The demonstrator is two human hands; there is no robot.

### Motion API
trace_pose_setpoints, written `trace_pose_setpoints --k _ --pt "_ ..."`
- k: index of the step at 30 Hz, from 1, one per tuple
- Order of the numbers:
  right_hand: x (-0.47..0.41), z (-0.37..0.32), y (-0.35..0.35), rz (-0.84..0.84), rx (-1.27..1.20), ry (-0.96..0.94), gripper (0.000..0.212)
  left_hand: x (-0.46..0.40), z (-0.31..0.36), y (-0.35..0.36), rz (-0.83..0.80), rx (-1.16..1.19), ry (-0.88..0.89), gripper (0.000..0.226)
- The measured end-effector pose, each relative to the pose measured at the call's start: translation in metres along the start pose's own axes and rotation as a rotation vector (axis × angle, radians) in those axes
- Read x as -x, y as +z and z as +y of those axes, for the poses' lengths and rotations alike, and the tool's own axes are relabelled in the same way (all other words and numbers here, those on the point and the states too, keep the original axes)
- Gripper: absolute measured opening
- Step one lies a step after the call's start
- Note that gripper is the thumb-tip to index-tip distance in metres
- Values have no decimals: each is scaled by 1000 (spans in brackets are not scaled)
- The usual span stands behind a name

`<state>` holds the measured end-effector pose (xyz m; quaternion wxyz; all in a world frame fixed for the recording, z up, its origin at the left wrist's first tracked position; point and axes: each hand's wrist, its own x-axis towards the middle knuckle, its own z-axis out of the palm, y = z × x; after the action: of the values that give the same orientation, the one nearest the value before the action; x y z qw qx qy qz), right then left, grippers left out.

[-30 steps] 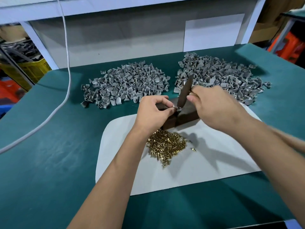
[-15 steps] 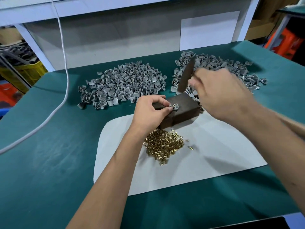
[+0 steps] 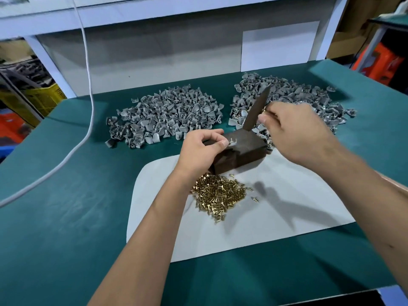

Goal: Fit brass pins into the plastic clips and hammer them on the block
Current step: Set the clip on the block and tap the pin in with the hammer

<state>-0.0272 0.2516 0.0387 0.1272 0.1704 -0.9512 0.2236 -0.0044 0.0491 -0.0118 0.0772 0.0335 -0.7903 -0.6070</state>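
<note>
A dark block [image 3: 245, 149] stands at the far edge of a white sheet [image 3: 276, 217]. My left hand [image 3: 198, 151] pinches a small grey plastic clip [image 3: 232, 142] on top of the block. My right hand [image 3: 295, 131] grips a dark flat bar [image 3: 257, 110] used as a hammer, tilted upward above the block's far end. A heap of brass pins [image 3: 218, 193] lies on the sheet just in front of the block.
Two piles of grey plastic clips sit on the green table: one at the back centre [image 3: 163, 120], one at the back right [image 3: 298, 96] partly behind my right hand. A white cable [image 3: 88, 85] hangs down at the left. A single brass pin [image 3: 254, 198] lies apart from the heap.
My right hand struck the clip with the bar a second ago, then lifted it up and to the right. My left hand has kept the clip on the block.
</note>
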Motion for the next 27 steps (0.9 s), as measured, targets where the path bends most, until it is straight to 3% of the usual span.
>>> trace_pose_setpoints --k 11,17,23,27 --pt "13 -12 11 -36 -36 -44 24 -2 -1 -2 41 67 -3 11" --pt "15 -12 16 -85 -10 -33 28 -5 1 -4 126 -70 219 4" --pt "16 -13 18 -2 -12 -6 25 -3 -2 -8 120 -534 485 7" --pt "16 -14 21 -7 4 -38 25 -2 -1 -4 121 -596 601 12"
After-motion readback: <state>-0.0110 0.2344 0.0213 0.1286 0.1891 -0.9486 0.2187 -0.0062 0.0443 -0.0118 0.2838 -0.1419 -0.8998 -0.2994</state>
